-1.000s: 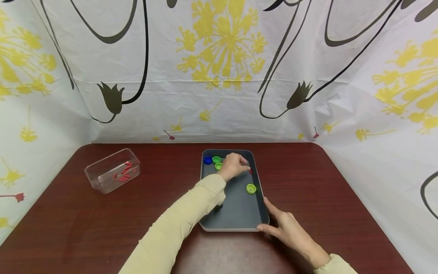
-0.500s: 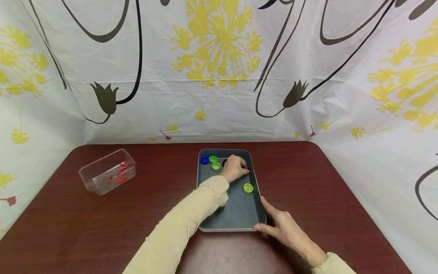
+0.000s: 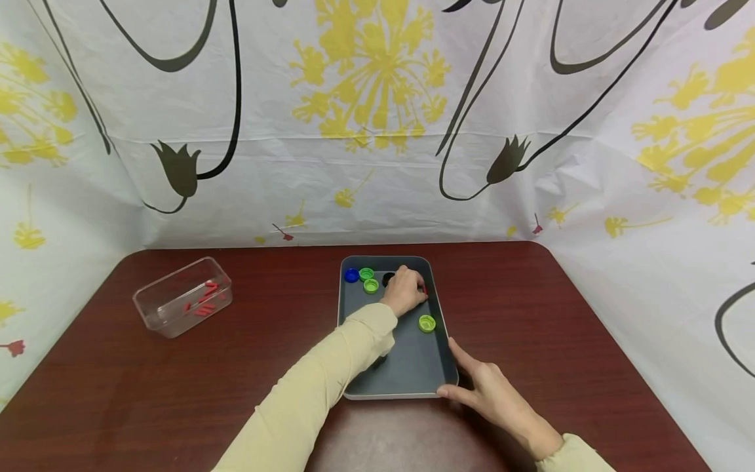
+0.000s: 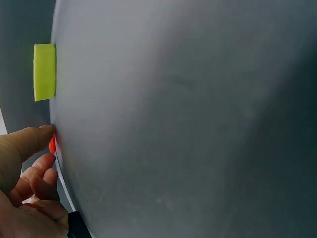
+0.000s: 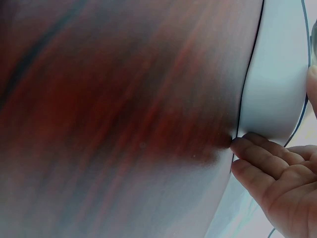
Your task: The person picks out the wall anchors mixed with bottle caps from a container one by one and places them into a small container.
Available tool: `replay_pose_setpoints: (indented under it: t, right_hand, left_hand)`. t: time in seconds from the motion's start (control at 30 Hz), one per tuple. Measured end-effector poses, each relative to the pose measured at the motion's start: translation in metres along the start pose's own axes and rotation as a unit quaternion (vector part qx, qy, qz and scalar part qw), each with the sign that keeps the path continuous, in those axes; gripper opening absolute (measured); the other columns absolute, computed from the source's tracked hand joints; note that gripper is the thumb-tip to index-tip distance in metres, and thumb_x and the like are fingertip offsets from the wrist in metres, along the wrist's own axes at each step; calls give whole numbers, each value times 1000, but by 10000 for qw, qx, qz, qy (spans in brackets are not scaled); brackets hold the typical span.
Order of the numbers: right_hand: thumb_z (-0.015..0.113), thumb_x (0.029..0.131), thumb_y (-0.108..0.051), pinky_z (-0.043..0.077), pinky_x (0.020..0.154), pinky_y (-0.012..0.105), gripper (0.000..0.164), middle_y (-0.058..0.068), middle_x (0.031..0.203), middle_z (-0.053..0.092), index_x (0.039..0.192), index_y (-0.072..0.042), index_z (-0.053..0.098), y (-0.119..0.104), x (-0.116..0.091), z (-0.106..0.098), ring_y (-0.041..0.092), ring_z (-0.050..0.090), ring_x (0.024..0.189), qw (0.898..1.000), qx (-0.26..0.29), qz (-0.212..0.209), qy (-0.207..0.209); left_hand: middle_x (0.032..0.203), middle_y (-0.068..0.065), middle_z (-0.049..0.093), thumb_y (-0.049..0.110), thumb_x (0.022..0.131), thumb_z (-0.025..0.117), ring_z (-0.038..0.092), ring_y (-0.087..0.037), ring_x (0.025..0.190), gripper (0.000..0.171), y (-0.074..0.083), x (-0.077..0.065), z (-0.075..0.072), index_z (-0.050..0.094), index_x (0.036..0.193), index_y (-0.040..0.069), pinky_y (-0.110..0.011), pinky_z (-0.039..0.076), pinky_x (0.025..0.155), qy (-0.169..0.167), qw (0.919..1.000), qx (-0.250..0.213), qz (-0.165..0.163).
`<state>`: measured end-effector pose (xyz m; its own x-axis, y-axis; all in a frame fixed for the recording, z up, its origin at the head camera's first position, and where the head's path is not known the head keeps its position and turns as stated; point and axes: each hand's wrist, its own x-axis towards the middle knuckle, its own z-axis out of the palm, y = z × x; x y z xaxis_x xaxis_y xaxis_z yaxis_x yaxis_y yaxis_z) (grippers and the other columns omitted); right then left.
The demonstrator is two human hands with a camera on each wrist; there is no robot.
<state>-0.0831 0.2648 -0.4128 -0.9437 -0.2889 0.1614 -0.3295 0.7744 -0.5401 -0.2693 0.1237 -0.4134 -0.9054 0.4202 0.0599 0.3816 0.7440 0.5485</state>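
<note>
My left hand (image 3: 404, 290) reaches over the dark grey tray (image 3: 413, 373) near its right wall. Thumb and fingertips pinch a small red piece (image 4: 52, 143), mostly hidden by the fingers. A yellow-green bottle cap (image 3: 427, 323) lies a little nearer than that hand. Farther back and left are a blue cap (image 3: 351, 275), a green cap (image 3: 366, 274), another yellow-green cap (image 3: 370, 286) and a black cap (image 3: 388, 279) partly behind the hand. My right hand (image 3: 492, 393) touches the tray's near right corner, fingers along its outer side and thumb at the front edge.
A clear plastic box (image 3: 183, 298) with several small red pieces (image 3: 205, 308) stands at the left of the dark red wooden table (image 3: 283, 282). The left sleeve (image 3: 312, 380) crosses the tray's left wall and partly covers a dark object. A patterned sheet (image 3: 248, 216) hangs behind.
The left hand has come down at the tray's right wall, its fingers closing around the red piece that showed beside them. The view has shifted slightly; the right hand stays at the corner.
</note>
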Motion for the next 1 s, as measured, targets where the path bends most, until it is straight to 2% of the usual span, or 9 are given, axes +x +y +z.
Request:
replay_pose_setpoints:
  t: [0.37,0.7,0.87,0.93,1.0]
  right_hand:
    - [72,79,-36,53,82,35,80,24,128,55,138,8,41,0,0,1,29,58,111,10000,-27,-47,77]
    - [72,80,-37,53,82,34,80,23,127,56,138,8,40,-1,0,1,28,58,111,10000,23,-40,53]
    - [71,80,-37,53,82,34,81,24,127,56,139,8,39,-2,0,1,29,58,112,10000,62,6,15]
    - [71,80,-38,53,82,33,81,24,127,55,139,8,38,-2,0,0,28,58,112,9999,92,58,-18]
    - [71,80,-38,53,81,33,82,24,128,55,139,7,38,-3,0,-1,27,60,110,9999,92,89,-35]
  left_hand:
    - [102,-8,58,18,84,71,58,-20,88,16,0,0,3,72,96,9,-31,50,74,89,9992,389,64]
    - [93,-6,56,19,84,71,54,-16,77,10,-1,-3,1,70,79,11,-28,47,64,98,9964,768,342]
    - [84,-5,55,17,83,70,47,-14,72,28,-5,-5,-2,60,57,12,-25,37,56,107,9967,695,416]
    - [84,-5,54,17,82,70,45,-14,72,29,-7,-5,-4,60,55,12,-24,36,56,118,9971,632,405]
    - [86,-5,55,17,81,70,46,-14,73,23,-7,-6,-7,65,59,12,-24,39,57,133,9976,570,373]
